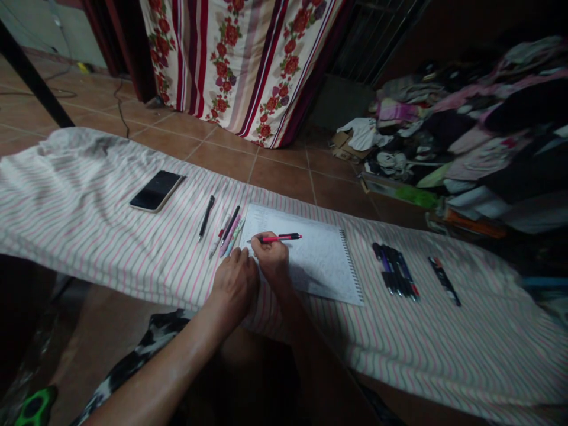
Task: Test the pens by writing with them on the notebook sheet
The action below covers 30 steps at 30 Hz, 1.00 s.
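Note:
My right hand [274, 255] is closed around a red and black pen [280, 238]. The pen lies at a low slant, its tip near the left side of the page of a spiral notebook [317, 254]. The sheet is white with faint marks at its upper left, and the wire binding runs down its right side. Curled by the notebook's lower left corner is my left hand [237, 275], knuckles up. Its palm side is hidden, so I cannot see whether it grips anything. Just beyond it lie several pens, among them a pink pen [229, 236].
A black pen [206, 219] and a phone [157, 190] lie farther left on the striped cloth [110, 231]. To the right are a bunch of dark pens [394, 271] and a single pen [444, 281]. Behind hang a floral curtain [248, 65] and heaped clothes [470, 130].

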Available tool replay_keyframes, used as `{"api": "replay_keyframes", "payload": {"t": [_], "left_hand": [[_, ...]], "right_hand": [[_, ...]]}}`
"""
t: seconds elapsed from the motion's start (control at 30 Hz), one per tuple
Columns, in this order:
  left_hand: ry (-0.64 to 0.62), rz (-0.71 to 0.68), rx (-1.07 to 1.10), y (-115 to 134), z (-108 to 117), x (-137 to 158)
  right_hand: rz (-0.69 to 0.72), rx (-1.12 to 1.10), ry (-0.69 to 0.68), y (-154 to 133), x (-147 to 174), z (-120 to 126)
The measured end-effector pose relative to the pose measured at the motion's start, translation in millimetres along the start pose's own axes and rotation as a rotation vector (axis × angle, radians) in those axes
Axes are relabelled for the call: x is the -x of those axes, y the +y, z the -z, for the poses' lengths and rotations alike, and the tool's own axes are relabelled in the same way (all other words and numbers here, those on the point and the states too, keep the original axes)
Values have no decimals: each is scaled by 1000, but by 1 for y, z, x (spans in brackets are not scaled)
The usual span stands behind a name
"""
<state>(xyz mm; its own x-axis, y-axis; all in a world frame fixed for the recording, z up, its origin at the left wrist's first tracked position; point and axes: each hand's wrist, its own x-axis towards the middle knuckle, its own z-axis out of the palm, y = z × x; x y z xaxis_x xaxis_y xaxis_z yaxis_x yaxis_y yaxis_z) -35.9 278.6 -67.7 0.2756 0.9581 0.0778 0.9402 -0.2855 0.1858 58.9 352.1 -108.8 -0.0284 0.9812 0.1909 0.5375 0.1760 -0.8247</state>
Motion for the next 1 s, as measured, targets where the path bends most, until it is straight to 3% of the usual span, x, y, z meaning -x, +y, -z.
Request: {"api": "replay_keyframes", "payload": {"t": [0.73,1.0], "left_hand": [[-13,-12,15,0,1,-1],[-23,-9,7,0,3,-1]], "right_hand": [[-8,86,-13,-3,-2,-1],[-10,-10,4,6,-3,-2]]}}
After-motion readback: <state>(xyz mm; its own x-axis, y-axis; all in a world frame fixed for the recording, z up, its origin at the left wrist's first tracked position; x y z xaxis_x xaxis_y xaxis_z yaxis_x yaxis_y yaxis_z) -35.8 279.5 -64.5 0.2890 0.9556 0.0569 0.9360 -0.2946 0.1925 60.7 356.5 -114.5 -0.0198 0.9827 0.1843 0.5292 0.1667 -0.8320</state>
